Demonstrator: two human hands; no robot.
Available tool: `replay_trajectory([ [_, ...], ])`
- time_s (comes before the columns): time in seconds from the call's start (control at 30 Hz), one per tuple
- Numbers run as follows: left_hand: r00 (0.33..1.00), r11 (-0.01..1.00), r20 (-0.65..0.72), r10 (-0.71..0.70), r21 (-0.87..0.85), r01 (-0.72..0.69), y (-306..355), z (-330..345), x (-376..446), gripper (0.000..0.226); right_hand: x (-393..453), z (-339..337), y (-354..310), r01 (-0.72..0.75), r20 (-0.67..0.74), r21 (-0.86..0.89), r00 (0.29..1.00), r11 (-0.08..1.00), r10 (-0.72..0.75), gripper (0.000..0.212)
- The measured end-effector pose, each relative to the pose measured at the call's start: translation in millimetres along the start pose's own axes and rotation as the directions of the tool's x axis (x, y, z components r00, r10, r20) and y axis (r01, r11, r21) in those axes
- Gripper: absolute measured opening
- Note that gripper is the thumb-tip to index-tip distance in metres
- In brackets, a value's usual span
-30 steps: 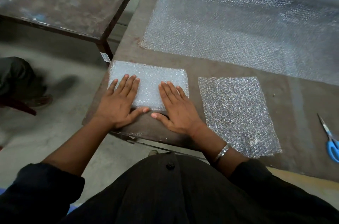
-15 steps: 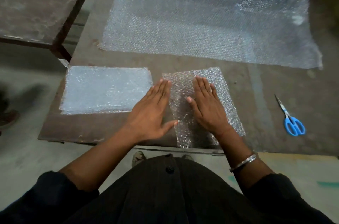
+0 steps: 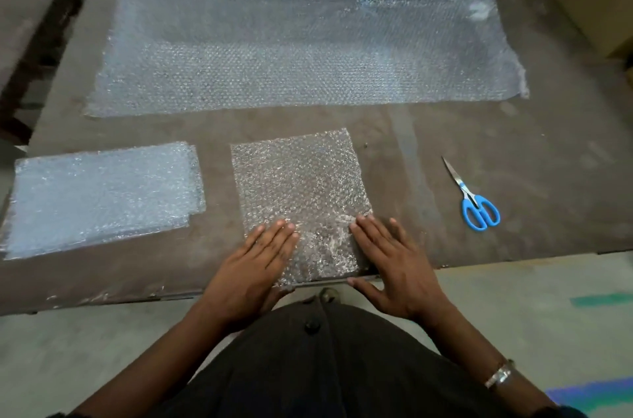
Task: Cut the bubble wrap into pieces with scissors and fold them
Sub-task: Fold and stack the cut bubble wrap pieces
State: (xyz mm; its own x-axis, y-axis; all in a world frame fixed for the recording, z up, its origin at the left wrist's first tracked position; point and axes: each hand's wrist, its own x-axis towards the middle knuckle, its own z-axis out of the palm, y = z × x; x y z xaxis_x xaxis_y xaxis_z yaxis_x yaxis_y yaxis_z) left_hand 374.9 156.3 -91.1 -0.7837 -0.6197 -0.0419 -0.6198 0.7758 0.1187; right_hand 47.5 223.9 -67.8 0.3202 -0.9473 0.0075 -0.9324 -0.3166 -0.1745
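Cut bubble-wrap piece point(image 3: 301, 191), flat on desk point(image 3: 445, 130): left hand point(image 3: 255, 267) and right hand point(image 3: 394, 267) press its near edge, grips open. Folding advice: lift both near corners evenly, align edges, crease firmly.

Both flat hands, left hand point(image 3: 255, 272) and right hand point(image 3: 394, 275), apparently press the cut piece point(image 3: 299, 191).

Three pieces of bubble wrap lay on one desk point(image 3: 513, 150): one large sheet point(image 3: 301, 40) at the back, one folded stack point(image 3: 99, 195) at the left, and one small cut piece point(image 3: 298, 184) in the middle. There was one pair of blue-handled scissors point(image 3: 474, 201). Two hands were in view, the left hand point(image 3: 253, 267) and the right hand point(image 3: 394, 267).
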Motion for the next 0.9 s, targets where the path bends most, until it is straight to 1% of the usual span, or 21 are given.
replay_trajectory([
  [0.1,0.999,0.999,-0.054,0.009,-0.042,-0.012,0.5,-1.7,-5.7,0.072,-8.1,9.2,0.8,0.041,-0.121,-0.028,0.992,0.999,-0.044,0.074],
  [0.17,0.995,0.996,-0.095,0.017,-0.087,-0.025,0.4,-3.9,-11.7,0.062,-12.4,13.7,4.9,0.098,-0.209,-0.025,0.973,0.995,-0.101,0.059],
  [0.2,0.994,0.994,-0.108,0.016,-0.105,-0.027,0.6,-4.0,-15.1,0.062,-14.1,16.5,7.9,0.13,-0.247,-0.012,0.96,0.991,-0.129,0.053],
  [0.27,0.992,0.991,-0.128,0.012,-0.133,-0.029,-1.0,-1.8,-22.4,0.064,-16.5,21.2,13.1,0.191,-0.3,0.037,0.938,0.981,-0.171,0.04],
  [0.33,0.989,0.986,-0.149,0.015,-0.162,-0.039,-3.3,1.6,-28.7,0.061,-16.9,24.0,15.8,0.217,-0.338,0.15,0.928,0.965,-0.156,0.028],
  [0.37,0.987,0.982,-0.159,0.025,-0.179,-0.054,-5.3,2.7,-31.5,0.059,-16.1,23.8,16.2,0.208,-0.349,0.237,0.93,0.949,-0.117,0.025],
  [0.43,0.977,0.973,-0.211,0.025,-0.219,-0.072,-5.1,0.7,-35.4,0.051,-11.8,19.6,16.3,0.137,-0.326,0.46,0.945,0.878,0.023,0.022],
  [0.5,0.951,0.963,-0.305,-0.041,-0.265,-0.043,-1.1,-9.5,-34.4,0.043,-5.0,11.5,15.6,0.031,-0.275,0.624,0.944,0.781,0.182,0.023],
  [0.57,0.907,0.941,-0.403,-0.122,-0.339,-0.024,0.6,-22.1,-29.9,0.036,3.9,1.9,14.1,-0.044,-0.246,0.696,0.923,0.716,0.297,0.024],
  [0.6,0.884,0.929,-0.441,-0.157,-0.369,-0.019,-0.1,-27.8,-26.8,0.037,9.5,-3.1,13.0,-0.066,-0.24,0.725,0.909,0.686,0.341,0.022],
  [0.63,0.864,0.913,-0.457,-0.211,-0.408,0.007,-1.1,-34.3,-23.1,0.031,16.0,-9.3,11.7,-0.086,-0.228,0.757,0.894,0.647,0.386,0.021],
  [0.67,0.845,0.874,-0.442,-0.301,-0.482,0.06,-1.6,-42.4,-17.1,0.02,23.5,-15.5,10.6,-0.115,-0.198,0.794,0.88,0.597,0.432,0.019],
  [0.7,0.81,0.803,-0.391,-0.438,-0.574,0.157,-2.4,-50.5,-9.7,0.033,32.0,-21.8,9.9,-0.155,-0.15,0.825,0.867,0.543,0.475,0.016],
  [0.73,0.754,0.697,-0.297,-0.586,-0.66,0.282,-2.3,-61.8,-1.2,0.05,41.3,-27.8,9.6,-0.201,-0.093,0.846,0.856,0.493,0.508,0.014],
  [0.77,0.681,0.575,-0.2,-0.704,-0.723,0.382,-5.2,-67.4,7.0,0.058,50.7,-32.1,10.6,-0.248,-0.04,0.857,0.842,0.451,0.538,0.013],
  [0.8,0.627,0.479,-0.126,-0.769,-0.763,0.434,-9.4,-73.6,16.1,0.059,60.1,-35.9,11.3,-0.278,-0.008,0.863,0.827,0.421,0.562,0.014],
  [0.83,0.597,0.429,-0.093,-0.797,-0.782,0.452,-15.1,-79.3,24.6,0.056,69.2,-38.4,13.2,-0.289,0.008,0.872,0.815,0.396,0.579,0.015],
  [0.9,0.567,0.403,-0.082,-0.819,-0.787,0.467,-30.5,-86.1,36.4,0.041,88.2,-40.4,18.0,-0.28,0.019,0.892,0.808,0.355,0.589,0.012],
])
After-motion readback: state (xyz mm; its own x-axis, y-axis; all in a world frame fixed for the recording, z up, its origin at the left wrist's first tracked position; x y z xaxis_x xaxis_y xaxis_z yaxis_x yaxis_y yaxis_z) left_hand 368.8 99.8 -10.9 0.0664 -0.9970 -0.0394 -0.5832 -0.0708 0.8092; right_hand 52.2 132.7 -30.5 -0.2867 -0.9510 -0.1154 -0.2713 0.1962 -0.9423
